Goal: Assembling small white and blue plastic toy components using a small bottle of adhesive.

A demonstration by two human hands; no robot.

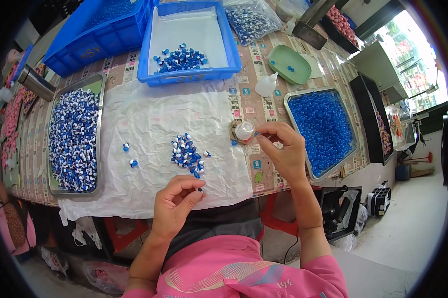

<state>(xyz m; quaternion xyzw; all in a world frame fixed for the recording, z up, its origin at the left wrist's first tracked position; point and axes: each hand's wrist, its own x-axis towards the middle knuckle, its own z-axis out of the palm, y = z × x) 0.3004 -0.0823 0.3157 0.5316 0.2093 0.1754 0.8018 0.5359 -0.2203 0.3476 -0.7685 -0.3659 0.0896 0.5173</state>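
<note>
Head view: L hand point(172, 202) fingers pinching dark pc point(200, 189), mostly hid; R hand point(286, 146) fingers pinching blue pc point(256, 133), shape unclear.

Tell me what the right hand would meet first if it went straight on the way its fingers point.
Most likely the small clear round container, just to the left of the right hand's fingers. Whether they would touch it or pass above it is unclear from this single view.
</note>
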